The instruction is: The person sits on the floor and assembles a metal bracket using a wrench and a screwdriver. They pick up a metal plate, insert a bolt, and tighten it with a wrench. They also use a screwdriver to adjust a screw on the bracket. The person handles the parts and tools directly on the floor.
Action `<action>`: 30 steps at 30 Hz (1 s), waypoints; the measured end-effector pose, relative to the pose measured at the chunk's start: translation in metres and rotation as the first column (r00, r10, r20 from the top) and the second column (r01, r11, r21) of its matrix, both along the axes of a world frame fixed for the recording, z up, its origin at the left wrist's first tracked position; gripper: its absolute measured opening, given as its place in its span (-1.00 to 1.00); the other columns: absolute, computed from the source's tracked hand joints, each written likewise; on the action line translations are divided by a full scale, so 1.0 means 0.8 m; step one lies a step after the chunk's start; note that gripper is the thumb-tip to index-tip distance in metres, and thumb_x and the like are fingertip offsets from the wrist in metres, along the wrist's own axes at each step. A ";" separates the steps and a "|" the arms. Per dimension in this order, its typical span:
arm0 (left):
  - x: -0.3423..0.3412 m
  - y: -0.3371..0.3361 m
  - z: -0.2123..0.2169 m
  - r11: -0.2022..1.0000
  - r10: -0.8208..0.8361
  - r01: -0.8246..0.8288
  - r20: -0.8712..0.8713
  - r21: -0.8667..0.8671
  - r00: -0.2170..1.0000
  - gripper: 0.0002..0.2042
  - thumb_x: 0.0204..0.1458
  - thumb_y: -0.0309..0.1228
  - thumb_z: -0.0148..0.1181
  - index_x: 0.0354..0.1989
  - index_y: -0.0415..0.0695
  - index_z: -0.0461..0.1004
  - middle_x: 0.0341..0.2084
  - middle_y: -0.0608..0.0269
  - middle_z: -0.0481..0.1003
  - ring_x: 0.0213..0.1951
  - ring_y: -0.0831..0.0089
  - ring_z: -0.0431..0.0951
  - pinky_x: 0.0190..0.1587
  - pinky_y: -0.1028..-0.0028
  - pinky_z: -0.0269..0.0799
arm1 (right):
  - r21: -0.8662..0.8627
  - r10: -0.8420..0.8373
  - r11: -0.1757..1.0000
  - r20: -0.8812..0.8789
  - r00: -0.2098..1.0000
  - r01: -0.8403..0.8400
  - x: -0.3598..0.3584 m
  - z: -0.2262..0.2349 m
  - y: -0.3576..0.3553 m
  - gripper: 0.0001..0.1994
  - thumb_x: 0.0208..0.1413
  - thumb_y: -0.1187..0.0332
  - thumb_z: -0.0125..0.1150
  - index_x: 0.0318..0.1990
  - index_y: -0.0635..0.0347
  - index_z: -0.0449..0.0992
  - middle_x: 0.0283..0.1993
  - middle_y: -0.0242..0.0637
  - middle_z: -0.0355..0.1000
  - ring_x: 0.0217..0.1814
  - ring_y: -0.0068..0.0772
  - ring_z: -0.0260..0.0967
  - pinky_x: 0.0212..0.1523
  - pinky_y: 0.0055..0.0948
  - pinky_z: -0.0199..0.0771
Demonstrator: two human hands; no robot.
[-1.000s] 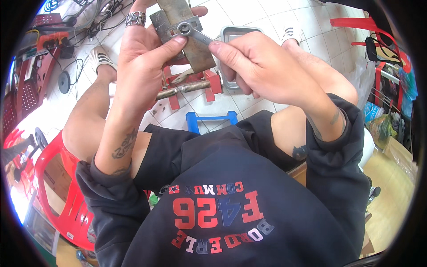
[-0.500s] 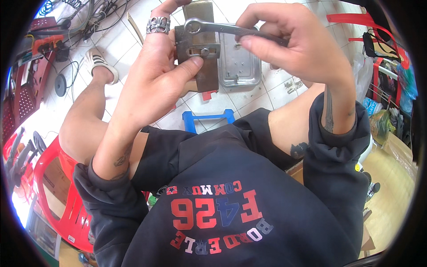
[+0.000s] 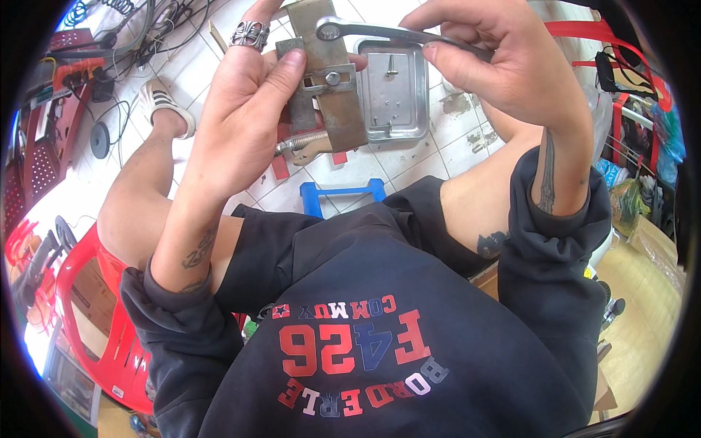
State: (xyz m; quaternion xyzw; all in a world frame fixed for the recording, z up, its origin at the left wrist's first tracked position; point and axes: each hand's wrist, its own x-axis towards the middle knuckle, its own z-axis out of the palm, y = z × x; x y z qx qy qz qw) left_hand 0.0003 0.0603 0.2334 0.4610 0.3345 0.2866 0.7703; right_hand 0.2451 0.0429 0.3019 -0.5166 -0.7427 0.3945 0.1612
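A worn flat metal assembly [image 3: 342, 120] hangs in front of me, with a slotted plate across it and a hex bolt [image 3: 333, 77] in the slot. My left hand [image 3: 244, 120], with a silver ring on one finger, is closed on its left side, thumb pressed on the metal. A spring on a rod [image 3: 308, 140] shows at its lower end. My right hand [image 3: 504, 66] is closed round a ring wrench [image 3: 394, 32]. The wrench's ring end lies over the upper part of the assembly, above the bolt and off its head.
Beyond the assembly, a metal tray [image 3: 421, 120] with several screws and bolts rests on the tiled floor. A blue stool frame [image 3: 342, 192] is between my legs. Red chairs stand at left [image 3: 66, 314] and far right [image 3: 584, 31]. Cables [image 3: 164, 33] lie at far left.
The assembly has turned and tilted, so its spring now shows. My left thumb has moved up from beside the bolt. The wrench has shifted slightly right and up with my right hand.
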 end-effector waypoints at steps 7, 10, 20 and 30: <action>-0.014 0.007 -0.001 0.974 -0.099 0.151 -0.280 0.171 0.955 -0.41 0.36 -0.48 -0.16 0.51 0.00 -0.20 -0.21 0.13 0.61 -0.41 0.66 0.53 -0.39 0.59 0.50 | -0.066 0.023 0.998 0.002 1.000 -0.023 0.008 -0.003 -0.001 -0.75 0.06 0.49 0.19 -0.12 0.43 0.62 -0.56 -0.40 0.51 -0.67 -0.76 0.15 -0.69 -0.65 0.05; -0.015 0.004 -0.004 0.951 -0.040 0.150 -0.373 0.271 0.927 -0.40 0.34 -0.51 -0.12 0.50 -0.04 -0.16 -0.28 0.22 0.59 -0.39 0.69 0.51 -0.34 0.59 0.51 | -0.083 0.023 0.996 0.031 0.999 -0.021 0.006 0.002 0.001 -0.75 0.07 0.49 0.21 -0.13 0.43 0.62 -0.55 -0.39 0.51 -0.67 -0.76 0.15 -0.68 -0.64 0.06; -0.012 0.006 -0.009 0.977 0.021 0.025 -0.211 0.211 0.977 -0.43 0.30 -0.54 -0.02 0.45 -0.16 -0.04 -0.30 0.24 0.59 -0.46 0.73 0.42 -0.49 0.64 0.31 | -0.173 -0.050 0.984 0.011 0.999 0.052 0.002 0.005 0.001 -0.79 0.07 0.49 0.21 -0.17 0.42 0.60 -0.58 -0.51 0.42 -0.65 -0.79 0.10 -0.64 -0.65 0.02; -0.013 0.014 -0.014 0.992 0.030 -0.016 -0.110 0.122 0.994 -0.35 0.21 -0.52 0.11 0.44 -0.21 -0.04 -0.16 0.01 0.54 -0.21 0.45 0.54 -0.22 0.49 0.47 | -0.444 -0.330 0.873 -0.235 0.914 0.201 -0.035 -0.019 0.008 -0.75 0.13 0.30 0.37 -0.22 0.37 0.59 -0.44 -0.39 0.55 -0.47 -0.71 0.36 -0.45 -0.62 0.34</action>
